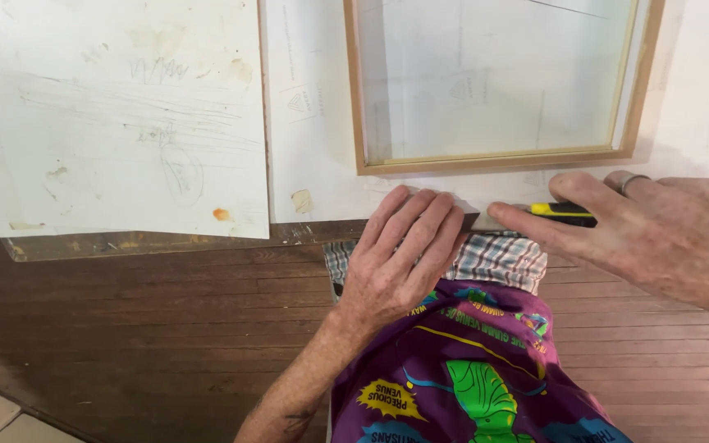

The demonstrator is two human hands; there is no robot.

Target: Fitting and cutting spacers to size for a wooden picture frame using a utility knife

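My left hand [400, 254] lies flat, fingers together, on the near edge of a white paper sheet [322, 164] covering the table. My right hand [642, 230] grips a yellow and black utility knife [564, 213] at that same edge, its tip pointing toward my left fingertips; the blade is hidden. A ring sits on one right finger. A wooden frame [486, 160] with a pale panel inside lies on the paper just beyond both hands.
A second large white sheet [125, 123], smudged and pencil-marked, lies at the left. The table's wooden edge [166, 240] runs below it. Dark plank floor [125, 328] lies beneath. My purple printed shirt [469, 369] and checked waistband fill the bottom centre.
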